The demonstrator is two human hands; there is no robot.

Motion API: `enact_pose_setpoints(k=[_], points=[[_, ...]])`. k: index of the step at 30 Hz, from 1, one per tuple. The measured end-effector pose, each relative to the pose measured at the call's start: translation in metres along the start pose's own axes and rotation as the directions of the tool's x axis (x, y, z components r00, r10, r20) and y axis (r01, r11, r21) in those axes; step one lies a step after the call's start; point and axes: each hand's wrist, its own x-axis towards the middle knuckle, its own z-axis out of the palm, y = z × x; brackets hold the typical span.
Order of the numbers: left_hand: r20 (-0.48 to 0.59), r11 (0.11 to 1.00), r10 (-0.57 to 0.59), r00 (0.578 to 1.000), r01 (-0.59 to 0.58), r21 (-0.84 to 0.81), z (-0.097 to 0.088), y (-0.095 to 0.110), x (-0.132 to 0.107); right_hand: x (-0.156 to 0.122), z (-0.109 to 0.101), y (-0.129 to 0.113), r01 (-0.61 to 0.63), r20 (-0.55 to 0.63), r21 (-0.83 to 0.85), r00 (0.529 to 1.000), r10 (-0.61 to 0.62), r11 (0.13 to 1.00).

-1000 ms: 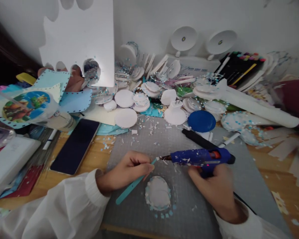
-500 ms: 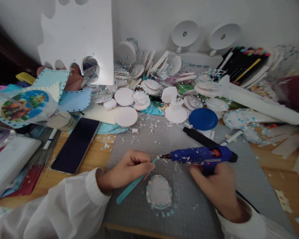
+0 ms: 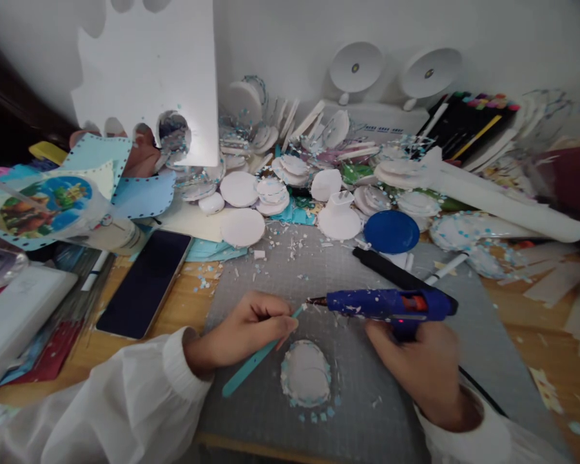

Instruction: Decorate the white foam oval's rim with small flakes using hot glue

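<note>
My left hand is closed on slim teal tweezers, whose wide rounded end points down left. Their narrow tip meets the nozzle of a blue glue gun, with a tiny pale bit there. My right hand is wrapped round the glue gun's handle, and a small red light glows on its body. Below and between the hands lies a white disc edged with small pale-blue and white pieces. Several loose blue bits sit just beneath its rim.
A grey cutting mat covers the wooden table's middle. A phone and a lidded drink cup stand left. Behind are piled white discs, a blue lid, a black pen-like tool and markers.
The whole view has shifted slightly. Tweezers and glue gun stay tip to tip, the gun a little more level; the disc has not moved on the mat.
</note>
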Motion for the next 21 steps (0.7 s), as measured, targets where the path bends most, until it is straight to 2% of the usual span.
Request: enact_pose_setpoints(k=[5, 8, 11, 13, 14, 17, 19, 21], points=[[-0.023, 1.0, 0.007, 1.0, -0.007, -0.011, 0.001, 0.0, 0.0, 0.004, -0.005, 0.007, -0.121, -0.144, 0.003, 0.982, 0.12, 0.993], [-0.054, 0.998, -0.011, 0.998, 0.008, -0.055, 0.002, 0.0, 0.0, 0.007, -0.018, 0.021, -0.197, -0.327, 0.001, 0.926, 0.187, 0.98], [-0.108, 0.989, -0.045, 0.993, 0.029, -0.147, 0.004, 0.001, 0.001, 0.008, -0.039, 0.047, -0.197, -0.529, -0.131, 0.842, 0.1, 0.972], [-0.155, 0.971, -0.046, 0.987, 0.008, -0.238, 0.005, 0.002, 0.002, 0.007, -0.051, 0.068, -0.147, -0.565, -0.229, 0.825, -0.008, 0.962], [-0.175, 0.955, -0.039, 0.984, -0.015, -0.295, 0.005, 0.003, 0.003, 0.006, -0.056, 0.078, -0.108, -0.612, -0.241, 0.788, -0.065, 0.965], [-0.165, 0.857, 0.004, 0.986, -0.089, -0.508, 0.004, 0.004, 0.005, 0.002, -0.064, 0.102, 0.056, -0.553, -0.308, 0.802, -0.227, 0.95], [-0.112, 0.761, 0.037, 0.993, -0.101, -0.641, 0.003, 0.004, 0.006, -0.005, -0.065, 0.11, 0.097, -0.464, -0.361, 0.844, -0.269, 0.928], [-0.074, 0.678, 0.056, 0.996, -0.092, -0.729, 0.002, 0.004, 0.006, -0.013, -0.065, 0.112, 0.091, -0.42, -0.364, 0.872, -0.25, 0.927]])
